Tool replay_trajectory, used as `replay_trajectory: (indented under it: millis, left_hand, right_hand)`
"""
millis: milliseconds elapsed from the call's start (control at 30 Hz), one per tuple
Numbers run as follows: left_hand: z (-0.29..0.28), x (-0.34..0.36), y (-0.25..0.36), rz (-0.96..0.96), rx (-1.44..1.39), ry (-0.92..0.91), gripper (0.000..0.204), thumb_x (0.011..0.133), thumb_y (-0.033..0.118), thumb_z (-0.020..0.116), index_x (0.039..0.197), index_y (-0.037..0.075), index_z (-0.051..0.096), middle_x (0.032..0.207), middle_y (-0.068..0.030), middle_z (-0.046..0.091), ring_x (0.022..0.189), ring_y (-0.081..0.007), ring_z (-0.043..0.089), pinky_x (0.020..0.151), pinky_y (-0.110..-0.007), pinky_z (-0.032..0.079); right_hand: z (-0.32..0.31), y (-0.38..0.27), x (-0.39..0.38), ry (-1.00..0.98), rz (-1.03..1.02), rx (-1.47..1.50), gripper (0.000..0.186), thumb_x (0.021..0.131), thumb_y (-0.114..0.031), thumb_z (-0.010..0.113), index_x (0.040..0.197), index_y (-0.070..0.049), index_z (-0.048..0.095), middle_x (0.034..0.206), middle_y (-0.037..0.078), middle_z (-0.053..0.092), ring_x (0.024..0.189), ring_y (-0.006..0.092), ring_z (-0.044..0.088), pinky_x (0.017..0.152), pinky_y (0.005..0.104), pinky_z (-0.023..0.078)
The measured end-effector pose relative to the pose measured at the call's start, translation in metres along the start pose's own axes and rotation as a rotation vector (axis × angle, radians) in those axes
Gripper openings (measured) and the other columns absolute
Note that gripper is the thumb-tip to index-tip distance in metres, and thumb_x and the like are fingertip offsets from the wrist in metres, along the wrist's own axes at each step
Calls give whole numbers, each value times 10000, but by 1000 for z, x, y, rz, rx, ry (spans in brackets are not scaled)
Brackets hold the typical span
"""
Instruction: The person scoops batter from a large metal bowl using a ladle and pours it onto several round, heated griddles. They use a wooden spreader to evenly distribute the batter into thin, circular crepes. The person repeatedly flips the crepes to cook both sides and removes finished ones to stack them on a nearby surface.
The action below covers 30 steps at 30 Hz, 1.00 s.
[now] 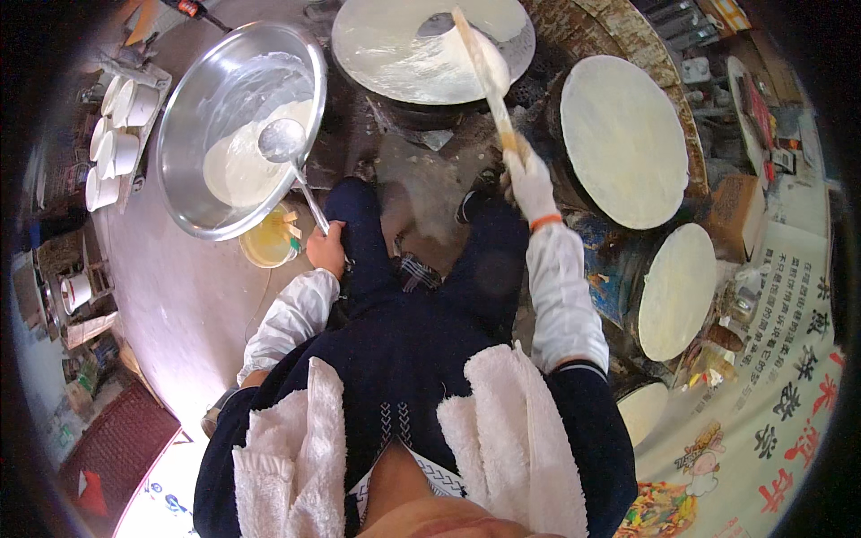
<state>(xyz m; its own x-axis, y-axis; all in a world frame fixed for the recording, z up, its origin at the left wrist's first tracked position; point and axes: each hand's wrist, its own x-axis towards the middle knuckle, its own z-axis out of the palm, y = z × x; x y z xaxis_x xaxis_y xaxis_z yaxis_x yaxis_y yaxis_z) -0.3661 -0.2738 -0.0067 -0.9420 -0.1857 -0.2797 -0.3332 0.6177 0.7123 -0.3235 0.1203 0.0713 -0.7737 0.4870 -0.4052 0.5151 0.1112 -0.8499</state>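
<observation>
Fingers of the gloved right hand wrap a wooden stick, slanting over the griddle's near-right edge | left hand pinching a ladle, cup inside the basin's right rim, presumably catching drips

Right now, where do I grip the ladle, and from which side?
Likely the ladle's slim handle, at its outer end, coming from the person's side where the left hand holds it. The handle slants past the steel basin's rim toward the person; the round bowl end is over pale batter.
</observation>
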Motion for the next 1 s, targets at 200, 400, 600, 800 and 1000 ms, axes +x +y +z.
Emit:
replay_trajectory:
  millis: [200,400,600,800,1000]
  left_hand:
    - [1,6,8,36,50,-15,337,837,354,639,910,52,768,806,-186,712,779,-302,682,753,-399,500]
    - [1,11,-10,-23,-22,-1,298,834,357,647,883,94,779,785,-174,715,768,-304,697,743,-396,509]
    - [-5,6,7,-29,50,4,297,843,350,638,880,88,774,781,-165,717,765,-294,697,741,-391,510]
    - [-6,7,4,-21,44,16,310,851,365,623,889,97,775,776,-155,716,758,-291,696,740,-398,510]
    - [-5,9,4,-39,15,6,310,844,364,630,892,93,771,767,-155,712,748,-289,690,734,-401,507]
  right_hand:
    - [13,-35,55,370,-315,-791,455,1009,-337,474,1456,-264,428,859,223,691,739,409,679,651,529,537]
    - [54,-16,9,369,-89,-556,517,1002,-299,500,1504,-266,380,1045,234,690,861,451,671,749,525,533]
    - [17,-56,109,436,-229,-338,433,974,-232,497,1390,-113,524,1184,270,638,1095,449,602,935,496,484]
    - [8,-62,163,405,-335,-144,390,976,-333,509,1231,-64,633,1087,260,678,1037,444,632,903,490,494]
    - [101,-85,100,164,-232,-136,401,976,-306,542,1316,-104,609,1235,241,637,1171,424,588,1019,432,454]
